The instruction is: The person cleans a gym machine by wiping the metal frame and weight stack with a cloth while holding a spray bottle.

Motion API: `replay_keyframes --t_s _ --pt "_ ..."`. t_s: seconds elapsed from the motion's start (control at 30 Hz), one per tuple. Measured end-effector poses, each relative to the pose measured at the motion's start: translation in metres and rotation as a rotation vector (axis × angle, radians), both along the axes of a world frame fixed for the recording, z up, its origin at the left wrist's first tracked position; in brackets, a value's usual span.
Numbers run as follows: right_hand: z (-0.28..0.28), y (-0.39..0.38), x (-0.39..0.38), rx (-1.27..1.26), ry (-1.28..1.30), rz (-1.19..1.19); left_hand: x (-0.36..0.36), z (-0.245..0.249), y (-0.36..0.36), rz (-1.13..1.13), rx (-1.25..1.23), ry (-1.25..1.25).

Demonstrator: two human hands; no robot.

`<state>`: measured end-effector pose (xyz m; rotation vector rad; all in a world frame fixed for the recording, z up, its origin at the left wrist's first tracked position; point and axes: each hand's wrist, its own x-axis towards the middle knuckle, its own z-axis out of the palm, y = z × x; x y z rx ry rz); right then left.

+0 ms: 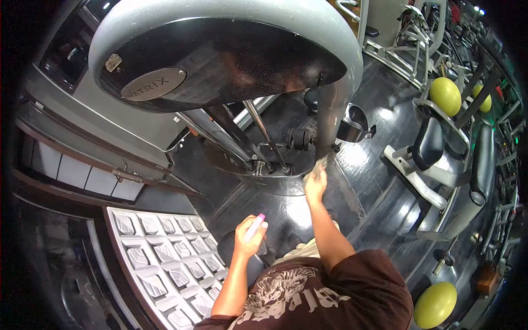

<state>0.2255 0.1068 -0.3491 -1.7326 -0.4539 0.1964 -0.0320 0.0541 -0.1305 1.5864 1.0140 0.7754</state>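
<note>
My left hand is closed around a small whitish bottle with a pink top, held low in front of my body. My right hand reaches forward, its fingers wrapped on a pale cloth. The cloth is at the lower end of the grey upright post of a gym machine; whether it presses on the post is hard to make out. Above both hands looms the machine's black cover with a MATRIX badge and a thick grey frame.
A black cup holder juts from the post's right side. Chrome rods and a dumbbell-like weight lie behind. A bench with a black pad and yellow balls stand at right. White relief panels line the left.
</note>
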Motion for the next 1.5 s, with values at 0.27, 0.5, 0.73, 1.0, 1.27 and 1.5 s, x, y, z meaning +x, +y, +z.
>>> replay_keyframes --t_s 0.27,0.5,0.73,1.0,1.27,1.5 --pt "0.032 -0.051 0.058 0.223 0.230 0.201 0.017 0.024 0.004 -0.065 0.063 -0.016" --pt "0.034 0.013 0.090 0.043 0.066 0.020 0.005 0.017 -0.003 -0.042 0.038 -0.018" --pt "0.050 -0.041 0.003 0.059 -0.241 0.284 0.003 0.011 -0.003 -0.044 0.035 -0.058" --pt "0.088 -0.025 0.116 0.015 -0.446 0.137 -0.009 0.014 -0.005 -0.024 0.060 -0.056" --pt "0.066 -0.007 0.032 -0.240 -0.623 0.309 -0.028 0.014 -0.013 0.069 0.051 -0.119" --pt "0.081 -0.022 -0.009 -0.134 -0.700 0.492 -0.013 0.001 -0.006 0.046 0.018 -0.173"
